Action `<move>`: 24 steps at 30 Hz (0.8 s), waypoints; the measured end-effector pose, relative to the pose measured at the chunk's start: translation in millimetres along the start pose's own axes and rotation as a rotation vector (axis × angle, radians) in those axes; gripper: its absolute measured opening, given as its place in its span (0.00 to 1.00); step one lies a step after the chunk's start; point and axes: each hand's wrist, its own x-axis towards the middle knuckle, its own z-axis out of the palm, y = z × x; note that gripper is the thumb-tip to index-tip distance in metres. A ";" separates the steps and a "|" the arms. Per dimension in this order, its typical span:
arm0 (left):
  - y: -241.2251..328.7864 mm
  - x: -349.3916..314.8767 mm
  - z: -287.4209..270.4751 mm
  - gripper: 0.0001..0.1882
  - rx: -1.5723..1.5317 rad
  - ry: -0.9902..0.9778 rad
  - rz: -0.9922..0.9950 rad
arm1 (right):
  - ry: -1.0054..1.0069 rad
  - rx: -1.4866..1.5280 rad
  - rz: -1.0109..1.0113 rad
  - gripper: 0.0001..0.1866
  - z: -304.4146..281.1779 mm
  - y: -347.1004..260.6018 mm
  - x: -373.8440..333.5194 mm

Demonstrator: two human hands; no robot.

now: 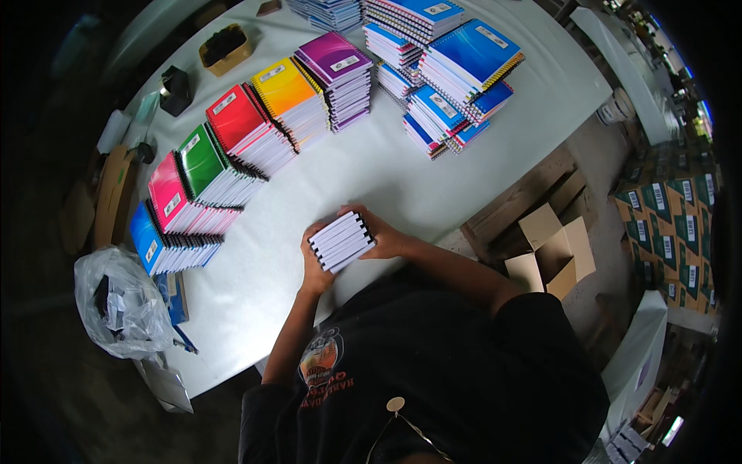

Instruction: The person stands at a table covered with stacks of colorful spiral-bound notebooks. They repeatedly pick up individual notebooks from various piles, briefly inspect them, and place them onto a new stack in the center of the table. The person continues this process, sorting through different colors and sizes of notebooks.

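Between my two hands, near the front edge of the table, stands a small stack of spiral notebooks (341,242). White page edges face up, with black binding pieces at the sides. My left hand (315,269) is closed around its left side, and my right hand (380,235) grips the right side. The covers are hidden. Beyond them, an arc of notebook stacks runs from blue (147,238) at the left through pink (168,189), green (202,161), red (233,113) and yellow (283,87) to purple (332,59).
Several blue notebook stacks (473,52) stand at the far right of the white-covered table (402,182). A clear plastic bag (127,305) lies at the left edge. A tan container (226,51) sits farther back. An open cardboard box (576,246), a wooden pallet (510,205) and stacked cartons (668,228) are right.
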 end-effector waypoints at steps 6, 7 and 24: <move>-14.7 -1.4 2.5 0.23 0.152 -0.064 -0.044 | 0.003 -0.447 -0.019 0.42 -9.9 -0.7 -2.0; 0.3 5.3 0.4 0.23 0.020 -0.062 -0.069 | 0.006 -0.328 0.043 0.41 -12.5 -13.0 -1.1; 66.0 183.6 50.4 0.38 -0.286 -0.611 -0.767 | 0.867 0.680 0.848 0.26 -116.8 -22.1 0.2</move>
